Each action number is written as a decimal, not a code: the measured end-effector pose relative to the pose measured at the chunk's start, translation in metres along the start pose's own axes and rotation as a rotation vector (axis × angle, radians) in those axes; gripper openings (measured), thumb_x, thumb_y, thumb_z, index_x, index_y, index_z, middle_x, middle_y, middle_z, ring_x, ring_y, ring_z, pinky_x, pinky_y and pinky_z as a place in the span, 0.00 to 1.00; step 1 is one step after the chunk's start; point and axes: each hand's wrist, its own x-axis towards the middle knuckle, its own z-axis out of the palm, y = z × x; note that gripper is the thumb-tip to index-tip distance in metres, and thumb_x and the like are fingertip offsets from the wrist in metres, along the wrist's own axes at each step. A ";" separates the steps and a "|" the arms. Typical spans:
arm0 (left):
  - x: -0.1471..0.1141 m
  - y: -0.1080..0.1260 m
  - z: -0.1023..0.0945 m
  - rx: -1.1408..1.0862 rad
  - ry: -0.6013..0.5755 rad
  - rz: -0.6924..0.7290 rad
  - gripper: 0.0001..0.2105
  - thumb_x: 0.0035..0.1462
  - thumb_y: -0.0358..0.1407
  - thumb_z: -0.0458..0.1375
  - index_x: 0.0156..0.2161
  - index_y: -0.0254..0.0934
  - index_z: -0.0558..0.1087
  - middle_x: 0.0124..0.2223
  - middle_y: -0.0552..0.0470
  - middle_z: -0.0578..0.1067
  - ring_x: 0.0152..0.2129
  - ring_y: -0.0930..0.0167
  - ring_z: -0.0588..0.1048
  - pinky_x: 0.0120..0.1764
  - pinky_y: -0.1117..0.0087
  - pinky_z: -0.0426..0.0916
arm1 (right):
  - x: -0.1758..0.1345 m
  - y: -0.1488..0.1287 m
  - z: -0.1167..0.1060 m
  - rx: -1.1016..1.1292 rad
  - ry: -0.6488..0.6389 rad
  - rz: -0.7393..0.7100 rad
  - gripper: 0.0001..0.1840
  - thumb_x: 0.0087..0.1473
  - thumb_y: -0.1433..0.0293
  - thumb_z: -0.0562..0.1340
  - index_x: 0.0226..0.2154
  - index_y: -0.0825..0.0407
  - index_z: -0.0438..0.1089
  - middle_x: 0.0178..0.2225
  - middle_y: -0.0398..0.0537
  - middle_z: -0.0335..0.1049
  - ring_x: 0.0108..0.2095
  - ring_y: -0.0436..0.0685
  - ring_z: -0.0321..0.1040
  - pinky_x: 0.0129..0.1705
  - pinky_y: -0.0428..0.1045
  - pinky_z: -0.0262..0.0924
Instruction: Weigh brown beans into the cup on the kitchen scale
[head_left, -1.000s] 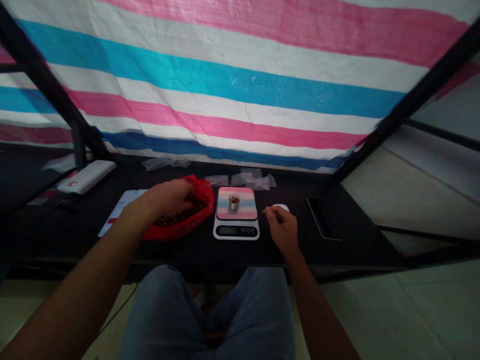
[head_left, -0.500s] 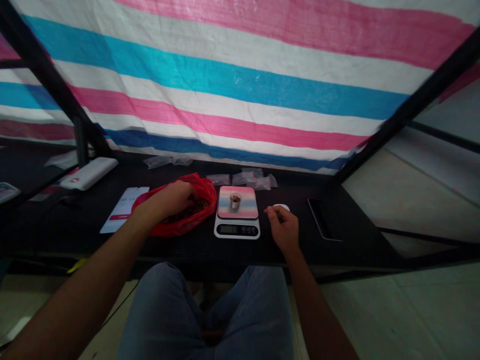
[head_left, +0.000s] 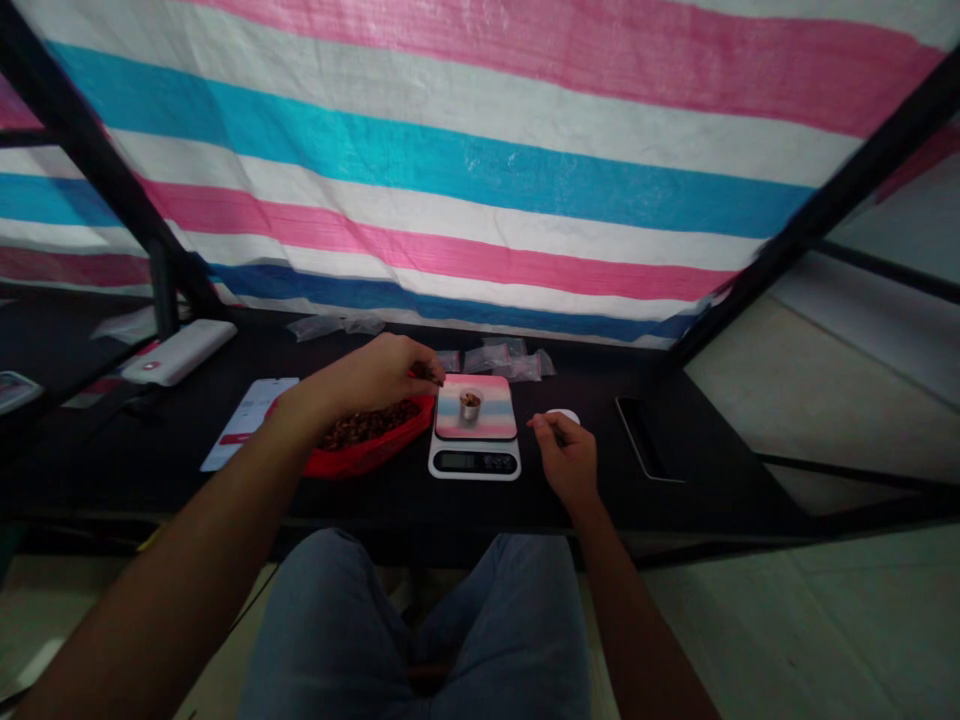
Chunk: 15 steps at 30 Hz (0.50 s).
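My left hand (head_left: 390,372) hovers over the right end of a red plastic bag (head_left: 367,459), its fingertips pinched at the left edge of a kitchen scale (head_left: 474,462). Dark bits show at the fingertips, like the small brown dried pieces (head_left: 364,428) that fill the bag. A small round metal cup (head_left: 470,411) stands upright on the scale's striped plate, with some brown pieces inside. Right of the scale, my right hand (head_left: 571,458) rests on the table with curled fingers; what they hold, if anything, is hidden. Behind it a white round object (head_left: 564,414) is partly covered.
Several small clear zip bags (head_left: 499,358) lie behind the scale. A phone (head_left: 646,440) lies at the right, a white printed card (head_left: 247,420) at the left. Farther left is a white power bank-like box (head_left: 180,352). A striped tarp (head_left: 480,210) hangs behind the black table.
My left hand has come up out of the red bag and moved right to the scale's edge, uncovering more brown pieces. My right hand has stayed in place.
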 end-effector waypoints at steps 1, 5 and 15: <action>0.006 0.007 0.004 -0.020 0.007 0.036 0.09 0.60 0.33 0.61 0.43 0.39 0.83 0.42 0.52 0.85 0.37 0.69 0.81 0.43 0.73 0.70 | 0.000 0.000 0.000 0.001 0.003 0.004 0.18 0.59 0.59 0.60 0.27 0.52 0.77 0.20 0.44 0.71 0.21 0.53 0.65 0.24 0.47 0.57; 0.030 0.023 0.023 -0.070 -0.045 0.079 0.08 0.61 0.32 0.62 0.41 0.35 0.83 0.41 0.49 0.85 0.38 0.69 0.82 0.40 0.74 0.70 | 0.000 -0.002 0.001 0.015 0.017 0.028 0.18 0.59 0.58 0.60 0.26 0.52 0.77 0.19 0.43 0.68 0.20 0.52 0.62 0.23 0.47 0.56; 0.042 0.014 0.038 -0.035 -0.081 0.109 0.11 0.59 0.28 0.61 0.45 0.37 0.83 0.44 0.49 0.86 0.42 0.68 0.83 0.44 0.73 0.71 | -0.001 0.000 0.001 0.023 0.009 0.044 0.18 0.59 0.58 0.61 0.26 0.51 0.77 0.19 0.42 0.67 0.20 0.52 0.61 0.24 0.47 0.54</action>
